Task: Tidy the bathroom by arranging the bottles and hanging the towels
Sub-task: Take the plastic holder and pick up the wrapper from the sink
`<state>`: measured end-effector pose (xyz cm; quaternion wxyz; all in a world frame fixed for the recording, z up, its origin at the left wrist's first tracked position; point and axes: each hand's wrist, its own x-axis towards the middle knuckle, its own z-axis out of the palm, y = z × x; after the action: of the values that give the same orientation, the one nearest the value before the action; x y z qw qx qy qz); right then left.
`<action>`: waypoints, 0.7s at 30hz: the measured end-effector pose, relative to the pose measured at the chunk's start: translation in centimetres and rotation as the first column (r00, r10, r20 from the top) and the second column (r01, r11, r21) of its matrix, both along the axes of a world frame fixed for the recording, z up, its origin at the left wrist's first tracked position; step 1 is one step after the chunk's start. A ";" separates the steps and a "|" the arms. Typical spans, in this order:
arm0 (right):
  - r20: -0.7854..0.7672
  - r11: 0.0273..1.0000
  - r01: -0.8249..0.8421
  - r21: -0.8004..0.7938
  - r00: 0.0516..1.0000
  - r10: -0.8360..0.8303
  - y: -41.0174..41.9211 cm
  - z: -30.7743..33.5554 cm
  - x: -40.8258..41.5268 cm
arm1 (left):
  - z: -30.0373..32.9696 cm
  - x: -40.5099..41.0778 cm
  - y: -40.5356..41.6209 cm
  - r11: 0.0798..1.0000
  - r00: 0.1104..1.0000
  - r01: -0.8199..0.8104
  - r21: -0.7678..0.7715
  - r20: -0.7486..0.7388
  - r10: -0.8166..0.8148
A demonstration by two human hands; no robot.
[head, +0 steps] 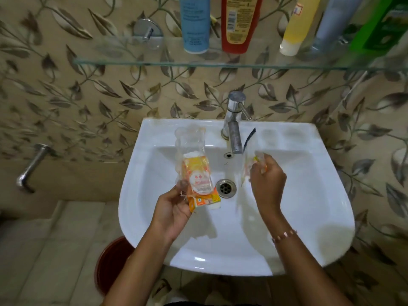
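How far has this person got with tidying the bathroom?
Partly done, it seems. Several bottles, including a blue bottle and a red bottle, already stand on the glass shelf. In hand: the left hand holds a clear orange-labelled packet over the sink, and the right hand grips a blurred clear wrapper. No towels are in view, so hanging them can't be judged.

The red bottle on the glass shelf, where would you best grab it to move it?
Probably around the middle of the red bottle, reaching up from the front. It stands cap-down on the glass shelf, with the blue bottle close on one side, so only its broad front is free. Both the left hand and right hand already hold plastic wrappers.
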<state>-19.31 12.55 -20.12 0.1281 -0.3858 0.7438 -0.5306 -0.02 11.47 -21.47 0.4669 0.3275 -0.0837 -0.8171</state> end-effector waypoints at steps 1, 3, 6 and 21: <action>0.076 0.999 -0.034 -0.002 0.997 0.034 1.0 0.1 0.9 | 0.0 0.1 0.3 1.000 1.000 -0.011 0.010 -0.001 0.011; 0.186 0.996 -0.092 0.001 0.978 0.090 2.7 0.3 2.8 | 0.0 0.4 1.2 0.999 1.000 -0.020 0.025 -0.002 0.020; 0.316 0.978 -0.207 0.008 0.929 0.194 4.3 0.6 5.7 | 0.3 1.3 2.7 1.000 1.000 -0.012 0.020 -0.028 0.012; 0.490 0.766 -0.638 -0.084 0.643 0.589 6.5 2.5 25.0 | -0.7 20.5 8.1 0.967 0.970 -0.241 0.086 0.068 0.235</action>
<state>5.65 19.04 -17.63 0.5023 -0.4609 0.5357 -0.4983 20.47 19.55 -22.16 0.5431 0.3801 -0.0187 -0.7485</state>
